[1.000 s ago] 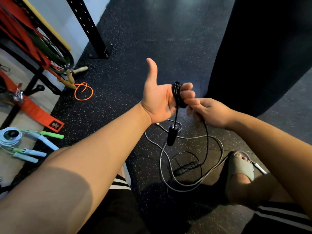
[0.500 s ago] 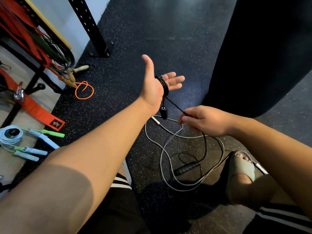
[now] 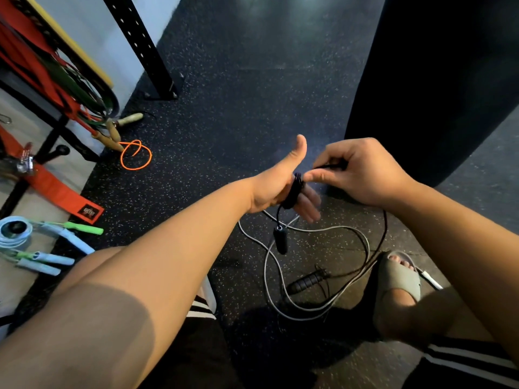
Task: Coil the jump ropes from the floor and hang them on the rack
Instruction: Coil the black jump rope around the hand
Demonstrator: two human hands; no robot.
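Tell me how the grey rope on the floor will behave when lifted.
It lies in loose curves, so the grey rope is probably floppy and will sag. Thin, so likely light. The black rope crosses it, so it may snag.

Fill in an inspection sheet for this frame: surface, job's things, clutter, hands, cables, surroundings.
surface: dark speckled floor.
job's things: black rope partly coiled round left hand, handle hanging, second handle on floor; grey rope loose on floor; orange rope and blue ropes at left.
clutter: red strap.
hands: left hand open, thumb up; right hand pinches black rope.
cables: nothing seen.
surroundings: rack post, bands at left, large dark shape at right, sandal.
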